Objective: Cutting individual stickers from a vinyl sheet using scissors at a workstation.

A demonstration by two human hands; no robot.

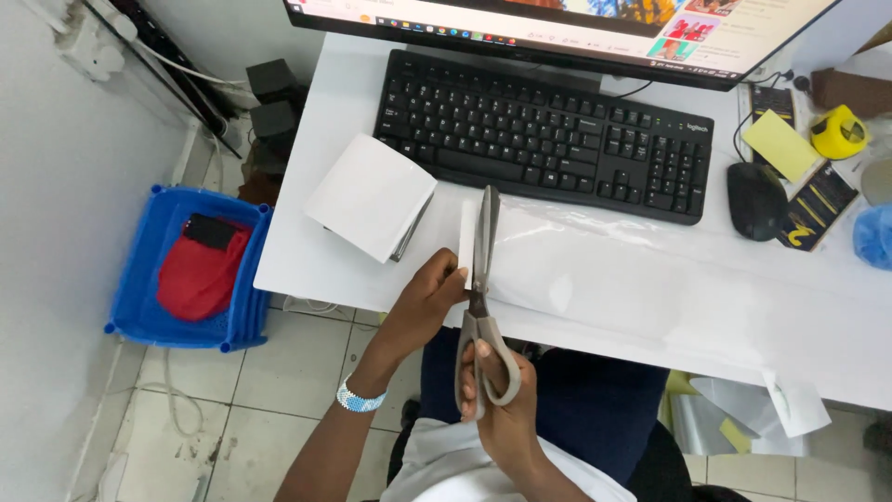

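Two hands at 6 o'clock, both busy. Right hand (502, 409) has its fingers through the grey handles of the scissors (483, 288), closed around them; blades point to 12 o'clock and look nearly shut. Left hand (429, 297) pinches a narrow white strip (466, 237) just left of the blades, fingers narrow on its lower end. Beaded wristband (359, 398) on the left wrist.

Clear plastic sheet (632, 270) lies flat on the white worktop (307, 260), running from the scissors toward 3 o'clock. Stack of white square sheets (372, 195) sits at 10 o'clock from the scissors, near but apart.

Black keyboard (548, 130) at 12 o'clock, monitor (576, 28) behind it. Black mouse (754, 200) at 2 o'clock, yellow sticky pad (780, 144) and yellow tape roll (839, 132) just past it.

Containers: blue plastic crate (139, 279) on the floor at 9 o'clock, off the worktop's edge. It holds a red cloth item (200, 279) with a small black object (211, 231) on top. Cannot tell what is underneath.
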